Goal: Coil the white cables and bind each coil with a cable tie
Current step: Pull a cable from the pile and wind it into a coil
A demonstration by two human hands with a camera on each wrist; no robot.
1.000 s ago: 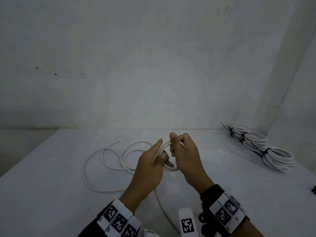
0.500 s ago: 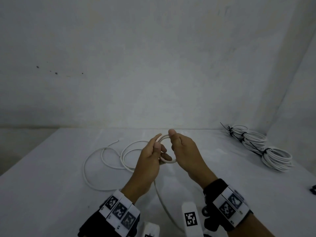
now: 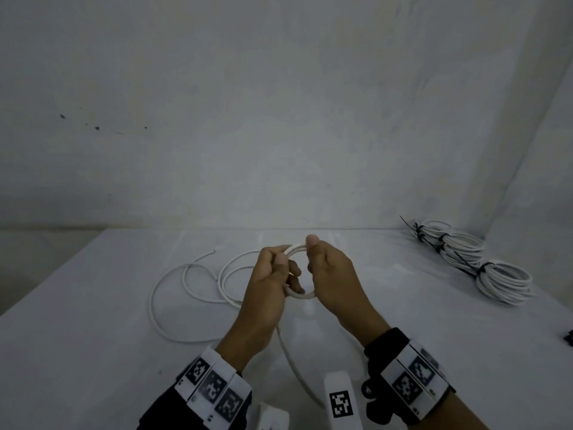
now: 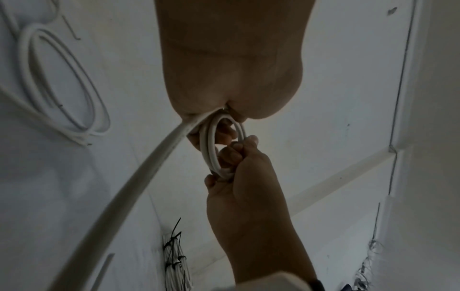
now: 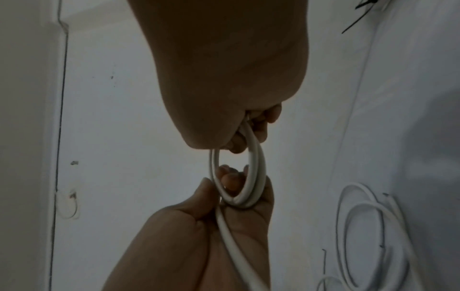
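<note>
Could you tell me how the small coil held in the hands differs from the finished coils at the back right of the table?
The small coil has no tie; the finished coils carry black cable ties. The small coil has only a couple of turns, with loose cable trailing from it across the table; the finished coils hold many turns. The left hand and right hand hold the small coil up; the finished coils lie on the table. Both are white cable.

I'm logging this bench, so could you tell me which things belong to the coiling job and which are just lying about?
In the job:
- small coil, gripped by left hand and right hand
- loose white cable on the table
- tied coils, black ties on

Lying about:
- dark object at table's right edge, unidentifiable
</note>
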